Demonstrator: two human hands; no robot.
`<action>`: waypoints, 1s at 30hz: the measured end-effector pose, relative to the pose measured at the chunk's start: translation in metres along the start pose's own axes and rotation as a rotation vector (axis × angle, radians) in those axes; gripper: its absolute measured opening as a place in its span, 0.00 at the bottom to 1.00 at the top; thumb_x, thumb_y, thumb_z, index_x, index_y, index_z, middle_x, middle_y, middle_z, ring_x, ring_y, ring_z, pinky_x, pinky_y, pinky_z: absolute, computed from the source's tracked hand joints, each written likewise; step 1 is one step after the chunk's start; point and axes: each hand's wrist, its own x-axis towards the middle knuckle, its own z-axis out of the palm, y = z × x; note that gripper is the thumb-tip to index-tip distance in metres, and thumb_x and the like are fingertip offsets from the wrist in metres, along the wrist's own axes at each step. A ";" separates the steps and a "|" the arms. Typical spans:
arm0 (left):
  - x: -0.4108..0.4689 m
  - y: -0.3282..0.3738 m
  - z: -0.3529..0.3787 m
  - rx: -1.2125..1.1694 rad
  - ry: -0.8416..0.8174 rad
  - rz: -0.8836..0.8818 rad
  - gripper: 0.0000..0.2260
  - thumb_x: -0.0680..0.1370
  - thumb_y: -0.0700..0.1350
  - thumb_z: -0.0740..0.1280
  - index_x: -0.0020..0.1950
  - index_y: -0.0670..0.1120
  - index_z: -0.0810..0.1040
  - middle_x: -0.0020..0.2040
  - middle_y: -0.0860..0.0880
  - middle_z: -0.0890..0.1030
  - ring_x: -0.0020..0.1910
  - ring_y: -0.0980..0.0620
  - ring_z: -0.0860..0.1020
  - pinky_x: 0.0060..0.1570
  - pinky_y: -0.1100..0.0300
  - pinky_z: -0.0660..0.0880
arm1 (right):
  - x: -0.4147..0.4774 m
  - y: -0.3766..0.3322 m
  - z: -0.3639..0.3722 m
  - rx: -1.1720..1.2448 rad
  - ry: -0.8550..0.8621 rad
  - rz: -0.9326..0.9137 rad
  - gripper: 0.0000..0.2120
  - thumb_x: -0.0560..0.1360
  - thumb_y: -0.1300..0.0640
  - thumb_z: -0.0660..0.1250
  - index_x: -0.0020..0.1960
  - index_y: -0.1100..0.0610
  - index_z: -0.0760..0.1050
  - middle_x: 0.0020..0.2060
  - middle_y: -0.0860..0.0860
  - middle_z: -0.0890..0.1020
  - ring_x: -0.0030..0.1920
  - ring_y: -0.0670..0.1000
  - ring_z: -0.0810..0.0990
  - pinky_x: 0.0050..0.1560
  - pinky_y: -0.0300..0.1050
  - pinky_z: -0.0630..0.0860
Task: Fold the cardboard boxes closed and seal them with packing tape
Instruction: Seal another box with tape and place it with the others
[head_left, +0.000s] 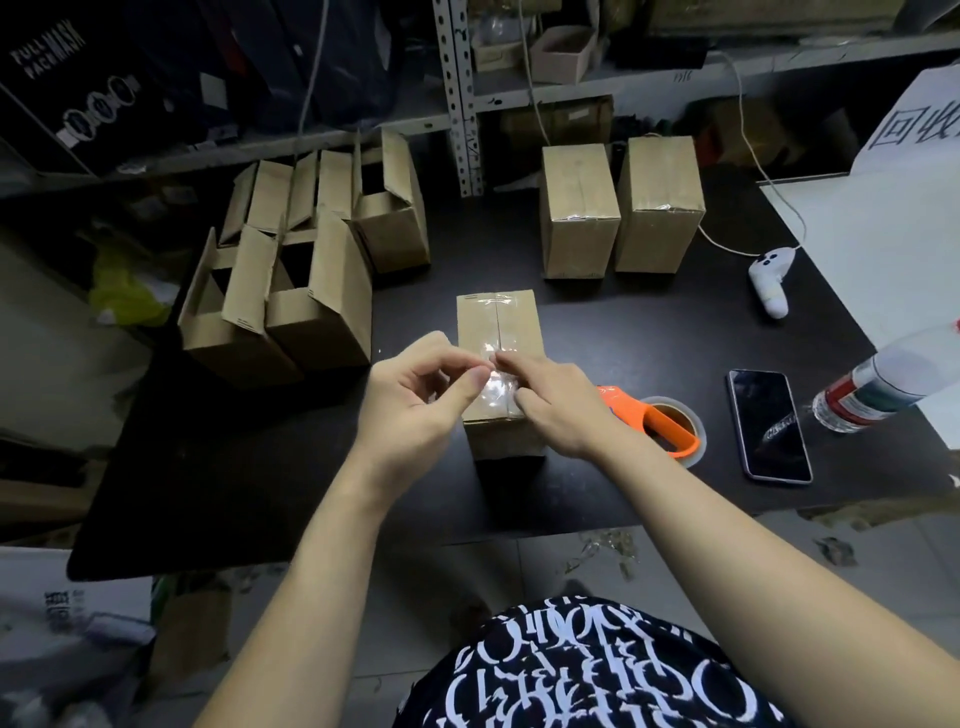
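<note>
Fingertips (501, 358) of right hand (550, 405) curling down onto clear tape (493, 389) at the near end of the box (498, 322) top, touching it. Left hand (415, 400) sitting just beside it, fingers curled, thumb (470, 387) reaching across to the same tape patch. Cannot tell if either hand is pinching the tape or only pressing it. Tape running along the box's centre seam and shining at the near edge. Box standing closed on the black table (623, 332), mid-table, straight in front of the person. Orange tape dispenser (670, 423) lying just right of the box, partly covered by the right hand. Phone (769, 423) lying face up further right, clear bottle (883, 387) sitting tilted beyond it at the table edge. Two sealed boxes (579, 208) standing side by side at the back, well apart from the hands. Cluster of open boxes (311, 280), flaps standing up, sitting back left. White controller (769, 283) with cable resting back right.
</note>
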 end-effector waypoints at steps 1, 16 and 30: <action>0.000 0.007 -0.004 -0.059 0.003 0.021 0.03 0.79 0.38 0.72 0.50 0.41 0.85 0.41 0.51 0.80 0.41 0.51 0.78 0.42 0.60 0.74 | 0.001 0.001 0.002 0.004 -0.007 -0.008 0.32 0.73 0.51 0.53 0.78 0.50 0.69 0.72 0.51 0.77 0.69 0.57 0.76 0.70 0.55 0.70; 0.009 -0.006 0.004 -0.274 0.146 -0.358 0.05 0.81 0.40 0.70 0.52 0.45 0.86 0.38 0.45 0.81 0.37 0.50 0.75 0.38 0.64 0.74 | -0.027 0.002 -0.022 0.829 -0.082 -0.019 0.09 0.80 0.57 0.72 0.56 0.61 0.84 0.43 0.52 0.87 0.43 0.47 0.83 0.46 0.39 0.78; -0.022 -0.055 0.034 -0.088 0.480 -0.589 0.08 0.78 0.43 0.76 0.57 0.45 0.88 0.47 0.54 0.88 0.47 0.63 0.85 0.53 0.60 0.82 | -0.041 0.040 -0.015 0.854 0.038 0.476 0.07 0.77 0.52 0.76 0.49 0.56 0.87 0.47 0.51 0.89 0.40 0.42 0.83 0.36 0.36 0.68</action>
